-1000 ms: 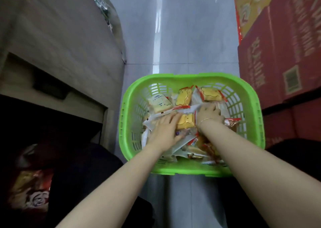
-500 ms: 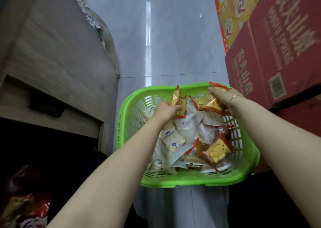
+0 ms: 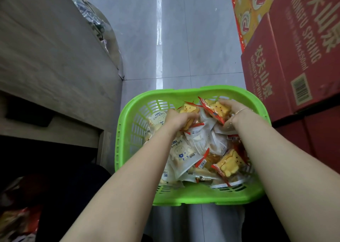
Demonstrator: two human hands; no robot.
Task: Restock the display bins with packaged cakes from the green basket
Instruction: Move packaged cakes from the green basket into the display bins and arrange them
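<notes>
The green basket [image 3: 127, 131] sits on the floor in front of me, filled with several packaged cakes. My left hand [image 3: 179, 119] is inside it, fingers curled round a yellow bear-shaped cake packet [image 3: 187, 108]. My right hand [image 3: 232, 108] grips another bear cake packet with red edges [image 3: 214, 109] near the basket's far rim. Under my arms lie white toast packets [image 3: 181, 152] and one more bear cake [image 3: 230, 161]. No display bin is in view.
A grey wooden counter [image 3: 55, 57] stands on the left with clear bags [image 3: 92, 18] on its far end. Red cartons [image 3: 294, 57] are stacked on the right, close to the basket. Grey floor tiles [image 3: 165, 39] stretch ahead between them.
Both hands went from pressing flat on the pile to gripping one bear cake packet each and raising them towards the basket's far side. The view tilted and the basket shifted lower in frame.
</notes>
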